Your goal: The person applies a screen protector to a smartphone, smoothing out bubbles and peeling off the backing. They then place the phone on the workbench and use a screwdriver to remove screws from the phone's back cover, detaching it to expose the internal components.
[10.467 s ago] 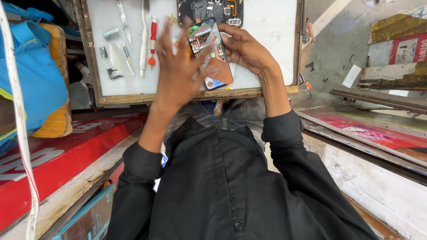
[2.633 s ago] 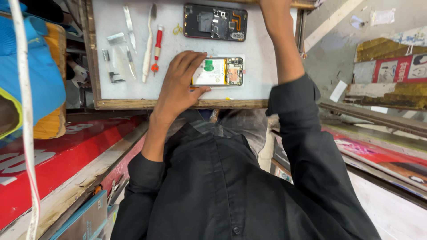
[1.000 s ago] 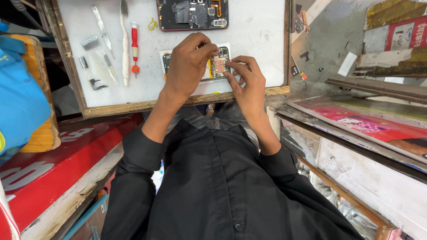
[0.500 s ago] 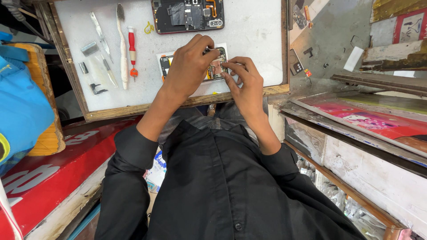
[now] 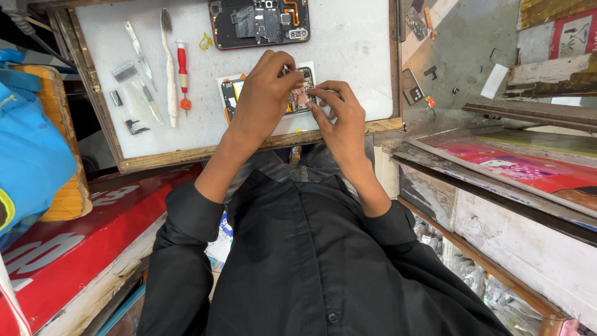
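White tabletop (image 5: 348, 43), both hands on the opened phone (image 5: 297, 93): left hand (image 5: 264, 99) and right hand (image 5: 339, 115) pinch-grip its small inner part; back's already off, reassembly left.

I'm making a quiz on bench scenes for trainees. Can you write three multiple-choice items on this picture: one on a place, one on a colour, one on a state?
1. Where does the second opened phone lie?
A. At the far edge of the white work board
B. On the person's lap
C. On the blue bag

2. What colour is the screwdriver handle?
A. Green
B. Red
C. Black

3. How is the phone under both hands?
A. Sealed
B. Wrapped in cloth
C. Open, inner parts showing

Answers: 1 A, it lies along the board's top edge. 2 B, the handle is red. 3 C, the left hand and right hand pinch at exposed parts.
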